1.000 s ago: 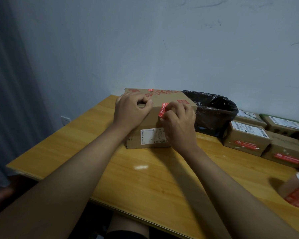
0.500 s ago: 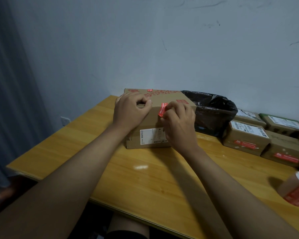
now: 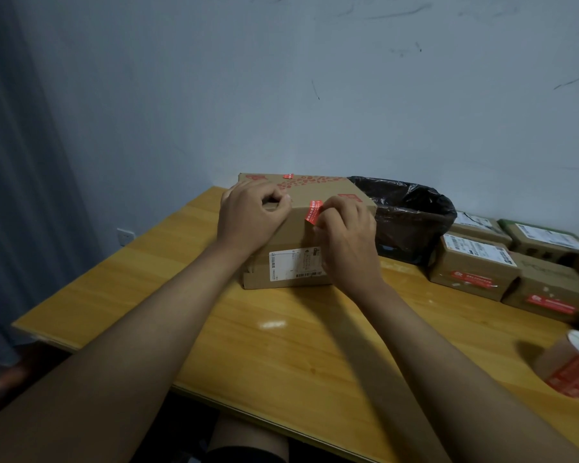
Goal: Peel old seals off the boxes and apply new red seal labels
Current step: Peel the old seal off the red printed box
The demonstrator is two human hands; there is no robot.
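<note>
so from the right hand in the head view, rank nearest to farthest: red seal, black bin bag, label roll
1. red seal: pinched at the fingertips of the right hand, on the box edge.
2. black bin bag: just right of that hand, behind the box.
3. label roll: far right, at the table's near edge.

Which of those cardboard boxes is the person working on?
The big box at the table's far edge: both hands rest on it. The smaller boxes sit untouched to the right.

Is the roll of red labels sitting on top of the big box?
No, the roll of red labels lies on the table at the far right, apart from the big box.
</note>
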